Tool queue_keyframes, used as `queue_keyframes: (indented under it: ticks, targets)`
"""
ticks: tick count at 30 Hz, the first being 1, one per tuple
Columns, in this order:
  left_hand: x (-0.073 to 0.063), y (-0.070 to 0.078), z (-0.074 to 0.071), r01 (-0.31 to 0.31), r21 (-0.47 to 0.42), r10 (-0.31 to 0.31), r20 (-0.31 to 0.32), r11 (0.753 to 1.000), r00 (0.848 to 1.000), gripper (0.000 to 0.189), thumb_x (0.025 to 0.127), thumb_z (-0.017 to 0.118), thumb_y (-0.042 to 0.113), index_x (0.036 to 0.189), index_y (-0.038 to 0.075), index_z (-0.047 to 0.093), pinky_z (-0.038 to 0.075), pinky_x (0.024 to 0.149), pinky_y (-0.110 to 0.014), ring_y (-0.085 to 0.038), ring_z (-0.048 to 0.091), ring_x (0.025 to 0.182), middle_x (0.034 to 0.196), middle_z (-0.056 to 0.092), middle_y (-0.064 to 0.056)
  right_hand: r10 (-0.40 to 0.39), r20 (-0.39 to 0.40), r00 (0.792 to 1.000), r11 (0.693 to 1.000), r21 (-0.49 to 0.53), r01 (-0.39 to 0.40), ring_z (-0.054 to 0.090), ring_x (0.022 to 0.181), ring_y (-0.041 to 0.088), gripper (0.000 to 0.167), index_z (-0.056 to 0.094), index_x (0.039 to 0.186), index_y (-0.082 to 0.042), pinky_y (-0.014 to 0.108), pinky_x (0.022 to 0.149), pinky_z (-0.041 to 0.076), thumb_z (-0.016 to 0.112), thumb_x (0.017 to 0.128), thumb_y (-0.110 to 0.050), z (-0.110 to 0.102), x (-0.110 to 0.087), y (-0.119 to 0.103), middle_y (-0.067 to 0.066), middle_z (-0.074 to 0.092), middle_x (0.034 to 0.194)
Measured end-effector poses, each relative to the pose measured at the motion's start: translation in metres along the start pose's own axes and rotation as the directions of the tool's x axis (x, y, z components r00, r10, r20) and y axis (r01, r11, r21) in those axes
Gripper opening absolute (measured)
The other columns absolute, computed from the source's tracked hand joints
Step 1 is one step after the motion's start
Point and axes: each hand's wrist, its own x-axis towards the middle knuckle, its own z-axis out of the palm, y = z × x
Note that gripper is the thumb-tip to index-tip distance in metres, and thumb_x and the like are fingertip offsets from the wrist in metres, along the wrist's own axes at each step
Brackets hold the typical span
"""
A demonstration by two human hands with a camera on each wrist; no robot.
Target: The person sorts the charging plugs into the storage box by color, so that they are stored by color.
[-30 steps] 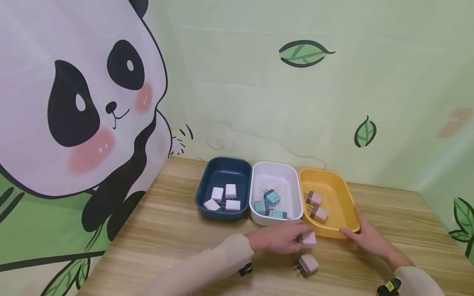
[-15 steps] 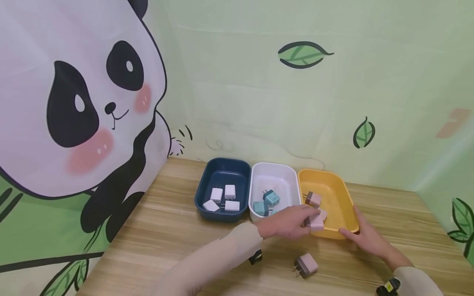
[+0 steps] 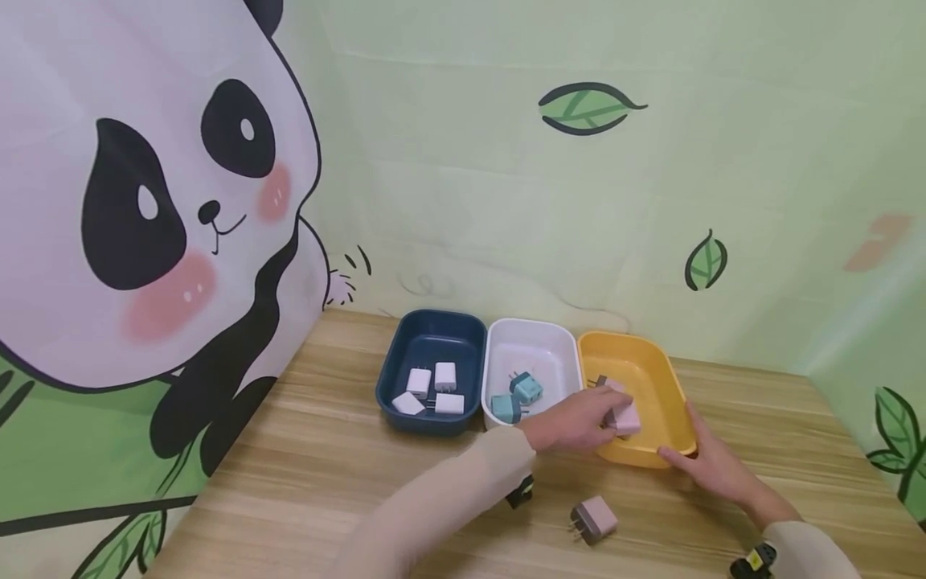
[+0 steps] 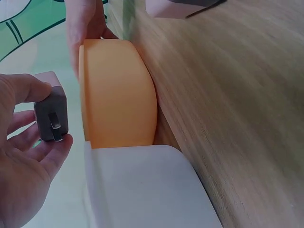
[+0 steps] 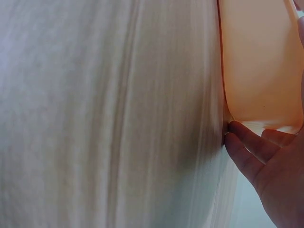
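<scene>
My left hand (image 3: 579, 420) pinches a pink-and-grey plug charger (image 3: 625, 420) over the front left part of the yellow tray (image 3: 661, 402). In the left wrist view, the thumb and fingers hold this charger (image 4: 51, 109) by its sides, metal prong showing, above the level of the tray rim. At the tray's front right corner, my right hand (image 3: 716, 466) grips the tray, thumb at the front and fingers along the outer side. Under my left hand, another pink charger (image 3: 604, 381) in the tray is mostly hidden. A further pink-and-grey charger (image 3: 595, 519) lies on the table in front.
Left of the yellow tray stands a white tray (image 3: 535, 342) with teal chargers (image 3: 526, 388), partly covered by my left hand. Beside that is a dark blue tray (image 3: 444, 342) holding several white chargers (image 3: 445, 376). A printed panda backdrop (image 3: 463, 201) rises behind the wooden table (image 3: 325, 450).
My left hand has carried the pink charger from in front of the trays up and rightward over the yellow tray. The right hand has stayed on the tray's corner.
</scene>
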Motion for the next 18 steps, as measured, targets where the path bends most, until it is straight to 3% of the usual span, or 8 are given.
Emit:
queue_keyframes:
  ticks: [9,18]
  targets:
    - [0.012,-0.005,0.007,0.047,-0.055,-0.048,-0.013,0.997,0.999,0.053,0.091,0.063,0.018,0.141,0.016,0.044,0.038,0.089,-0.011,-0.001,0.046,0.1,0.133,0.049,0.007,0.009,-0.006,1.0,1.0,0.0,-0.009,0.037,0.122,0.049,0.097,-0.004,0.148,0.006,0.064,0.097,0.03,0.063,0.091,-0.036,0.0,0.0,-0.002,0.038,0.02,0.144]
    - [0.02,-0.008,0.017,0.091,-0.064,-0.093,-0.017,0.994,0.996,0.054,0.092,0.063,0.028,0.142,0.019,0.043,0.035,0.098,-0.016,0.0,0.046,0.111,0.138,0.047,0.01,-0.03,-0.022,0.999,1.0,-0.003,0.03,0.041,0.12,0.046,0.094,-0.001,0.149,0.004,0.063,0.096,0.032,0.063,0.091,-0.034,0.002,0.001,0.002,0.036,0.024,0.143]
